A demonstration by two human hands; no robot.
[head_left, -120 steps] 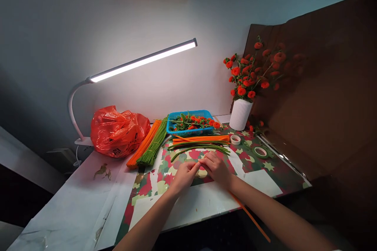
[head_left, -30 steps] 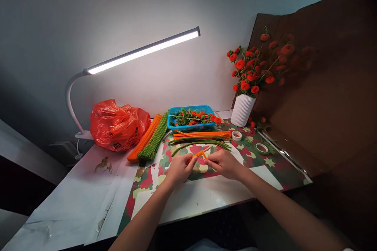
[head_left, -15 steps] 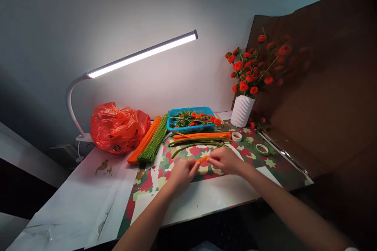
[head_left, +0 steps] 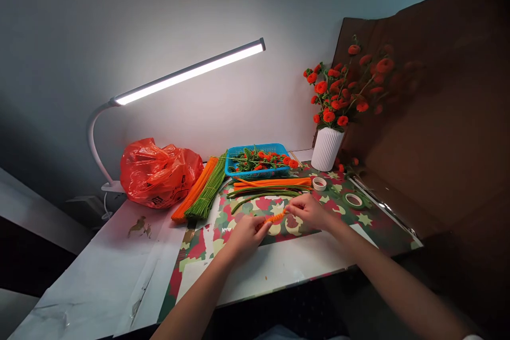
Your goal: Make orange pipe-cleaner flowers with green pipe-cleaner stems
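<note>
A short orange pipe cleaner (head_left: 276,218), coiled or zigzagged along its length, is stretched between my two hands above the camouflage-patterned mat. My left hand (head_left: 247,232) pinches its left end between thumb and fingers. At the upper right end, my right hand (head_left: 306,210) grips it with the fingertips. Just beyond the hands lie dark green stems (head_left: 265,193) and straight orange pipe cleaners (head_left: 274,183), side by side.
A blue basket (head_left: 229,164) holds orange flowers with green stems. Left of it are bundles of green pipe cleaners (head_left: 207,194) and a red plastic bag (head_left: 159,172). Tape rolls (head_left: 319,184) and a white vase (head_left: 327,150) of flowers stand right. A lamp (head_left: 191,71) shines above.
My right hand has moved slightly up and away from the left, so more of the orange coiled piece shows between them. The left hand keeps its pinch. The view has shifted a little.
</note>
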